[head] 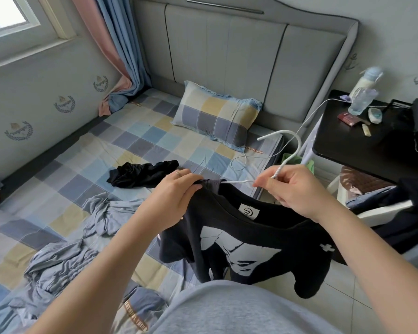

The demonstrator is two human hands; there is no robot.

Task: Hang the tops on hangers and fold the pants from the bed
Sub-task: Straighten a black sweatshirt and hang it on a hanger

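Note:
A black top (246, 247) with a white print hangs in front of me over the bed's right edge. My left hand (176, 191) grips its left shoulder at the collar. My right hand (292, 189) pinches the neck of a white hanger (290, 145), whose hook curves up above my fingers and whose arm runs into the collar. A crumpled black garment (140, 174) lies on the checked bed sheet (87, 169). Rumpled grey-blue clothes (65, 251) lie at the bed's near left.
A checked pillow (217, 116) lies by the grey headboard. A black side table (362, 145) at the right carries a bottle, a glass and small items. A white cable (239, 162) trails over the bed's edge. A chair with dark clothes (401, 213) stands at the right.

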